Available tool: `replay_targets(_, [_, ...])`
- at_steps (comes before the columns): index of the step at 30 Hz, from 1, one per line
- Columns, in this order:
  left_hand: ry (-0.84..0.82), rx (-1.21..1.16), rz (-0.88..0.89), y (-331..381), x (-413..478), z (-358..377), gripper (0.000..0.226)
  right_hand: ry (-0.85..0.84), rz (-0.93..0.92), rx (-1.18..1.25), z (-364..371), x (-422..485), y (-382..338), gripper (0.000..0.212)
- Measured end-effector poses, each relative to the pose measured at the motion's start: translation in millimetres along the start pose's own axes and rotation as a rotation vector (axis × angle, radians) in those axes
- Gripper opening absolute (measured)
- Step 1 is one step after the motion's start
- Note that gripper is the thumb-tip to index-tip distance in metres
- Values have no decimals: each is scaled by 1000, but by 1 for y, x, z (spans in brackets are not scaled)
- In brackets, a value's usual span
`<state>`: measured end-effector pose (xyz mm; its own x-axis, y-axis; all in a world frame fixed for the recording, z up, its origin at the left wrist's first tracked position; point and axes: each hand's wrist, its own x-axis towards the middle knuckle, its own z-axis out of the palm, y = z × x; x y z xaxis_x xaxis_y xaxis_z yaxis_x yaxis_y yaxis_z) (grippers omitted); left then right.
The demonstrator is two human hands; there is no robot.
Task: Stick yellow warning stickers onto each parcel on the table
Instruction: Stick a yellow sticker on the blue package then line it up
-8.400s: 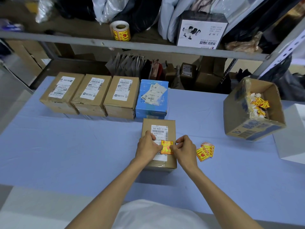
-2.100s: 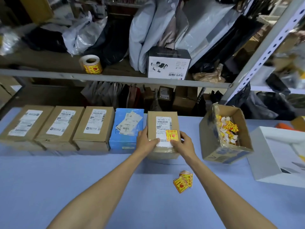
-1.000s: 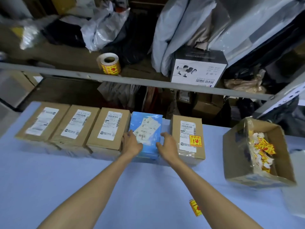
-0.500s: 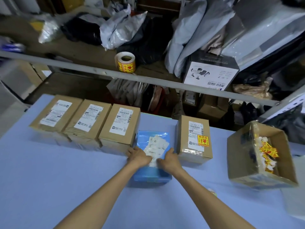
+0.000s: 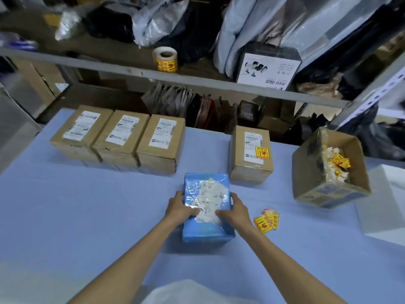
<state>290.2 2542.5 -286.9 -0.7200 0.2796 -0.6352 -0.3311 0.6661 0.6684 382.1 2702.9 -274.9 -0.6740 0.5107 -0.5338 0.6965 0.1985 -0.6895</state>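
Note:
A blue parcel (image 5: 207, 229) with crumpled white labels lies in the middle of the blue table (image 5: 65, 216). My left hand (image 5: 179, 208) grips its left side and my right hand (image 5: 235, 210) grips its right side, thumbs on top. Behind it to the right stands a brown parcel (image 5: 249, 170) carrying a yellow warning sticker (image 5: 262, 152). Three brown parcels (image 5: 119, 139) with white labels sit in a row at the back left. A small stack of loose yellow stickers (image 5: 267, 220) lies just right of my right hand.
A tilted open cardboard box (image 5: 328, 189) with yellow sticker scraps stands at the right, next to a white box (image 5: 385, 207). On the shelf behind, a roll of yellow stickers (image 5: 166, 59) and a black-and-white carton (image 5: 268, 66) sit among bags.
Both hands have drawn the blue parcel out of the row toward me. Before that they set the stickered brown parcel at the back of the table.

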Motion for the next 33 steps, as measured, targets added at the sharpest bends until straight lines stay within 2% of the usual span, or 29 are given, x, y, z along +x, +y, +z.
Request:
replay_targets(3, [17, -45, 63, 1, -11, 7, 83, -9, -14, 281, 2, -10, 13, 69])
replay_targets(6, [31, -19, 133, 1, -16, 9, 83, -74, -57, 299, 6, -14, 23, 92])
replay_targets(11, [64, -11, 194, -5, -11, 15, 86, -41, -98, 341, 3, -13, 27, 85])
replay_targets(14, [26, -36, 237, -4, -12, 17, 79, -36, -71, 374, 2, -13, 33, 87])
replay_targets(20, [25, -40, 280, -9, -5, 19, 82, -15, -73, 422, 5, -8, 42, 87])
replay_targets(23, [13, -10, 300, -9, -1, 17, 82, -67, -111, 432, 0, -7, 47, 86])
replay_targets(26, [11, 40, 312, -7, 0, 17, 83, -105, -122, 370, -9, -2, 53, 69])
replay_targets(27, [11, 55, 309, -7, 1, 17, 84, -62, -122, 343, -13, 0, 55, 58])
replay_targets(29, [17, 80, 295, -6, 3, 18, 85, 157, -117, 207, -22, 7, 62, 44])
replay_targets(31, [19, 88, 297, -6, 4, 19, 86, 410, -59, 25, -33, 16, 72, 41])
replay_targets(33, [14, 86, 312, -7, 3, 18, 85, 491, 77, -143, -43, 23, 83, 42])
